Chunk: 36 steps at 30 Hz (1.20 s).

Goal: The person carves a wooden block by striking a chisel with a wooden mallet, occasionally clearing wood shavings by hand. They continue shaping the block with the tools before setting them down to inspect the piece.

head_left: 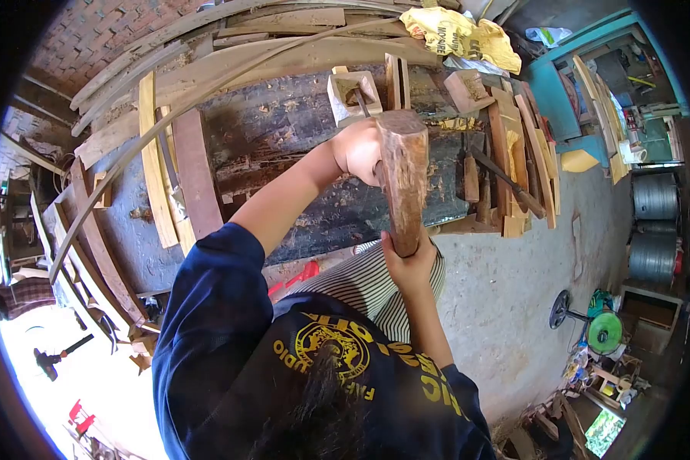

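My left hand (358, 152) is closed around a chisel, whose narrow dark blade (363, 104) points into a recess in a pale wooden block (336, 98) on the bench. The chisel's handle is hidden by my fingers and the mallet. Closed round the lower end of a thick wooden mallet (403, 172) is my right hand (411, 264). The mallet is raised toward the camera, its broad head just right of my left hand; from this angle I cannot tell whether it touches the chisel.
Another notched block (468, 90) lies right of the first. Several hand tools, among them a long dark one (506, 180), and wood strips (517, 146) crowd the bench's right side. Planks (199, 172) lie left on the dark bench top (276, 126). A yellow sack (468, 38) rests behind.
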{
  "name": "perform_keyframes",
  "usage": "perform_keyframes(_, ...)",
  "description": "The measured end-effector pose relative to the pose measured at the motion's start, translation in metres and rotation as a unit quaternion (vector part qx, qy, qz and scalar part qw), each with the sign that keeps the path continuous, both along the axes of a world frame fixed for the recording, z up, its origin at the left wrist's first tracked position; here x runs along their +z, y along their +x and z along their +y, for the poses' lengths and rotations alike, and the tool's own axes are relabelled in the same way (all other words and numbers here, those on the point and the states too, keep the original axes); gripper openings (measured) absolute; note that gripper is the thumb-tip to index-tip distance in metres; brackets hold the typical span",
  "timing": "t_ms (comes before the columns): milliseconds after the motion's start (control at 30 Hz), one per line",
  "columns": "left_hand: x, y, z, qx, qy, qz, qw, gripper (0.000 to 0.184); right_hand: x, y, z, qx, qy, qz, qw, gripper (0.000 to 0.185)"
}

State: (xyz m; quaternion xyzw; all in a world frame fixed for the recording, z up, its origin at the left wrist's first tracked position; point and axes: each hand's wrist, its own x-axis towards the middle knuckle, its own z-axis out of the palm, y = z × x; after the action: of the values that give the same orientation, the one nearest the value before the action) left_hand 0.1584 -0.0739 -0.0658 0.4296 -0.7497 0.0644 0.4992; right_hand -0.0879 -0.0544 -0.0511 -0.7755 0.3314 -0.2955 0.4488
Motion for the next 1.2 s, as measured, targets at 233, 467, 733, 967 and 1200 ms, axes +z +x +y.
perform_keyframes(233, -0.026, 0.002, -0.010, -0.040, 0.075, 0.064, 0.994, 0.039, -0.016, 0.002, -0.002, 0.027, -0.049, -0.054, 0.997, 0.029)
perform_keyframes(467, -0.010, 0.011, -0.004, -0.065, 0.079, -0.020, 0.995, 0.040, -0.008, -0.003, -0.002, 0.115, -0.395, 0.156, 0.898, 0.021)
perform_keyframes(733, -0.014, 0.023, 0.005, -0.045, -0.032, 0.059, 0.997, 0.034, -0.010, -0.023, 0.014, 0.023, 0.023, 0.020, 0.999, 0.027)
perform_keyframes(967, -0.017, 0.034, 0.023, 0.006, -0.229, 0.366, 0.902, 0.017, -0.037, -0.065, 0.019, -0.107, 0.109, 0.112, 0.982, 0.024)
perform_keyframes(1200, 0.011, 0.051, 0.023, 0.117, -0.327, 0.509, 0.788, 0.010, -0.056, -0.079, 0.018, -0.194, 0.219, 0.071, 0.954, 0.031)
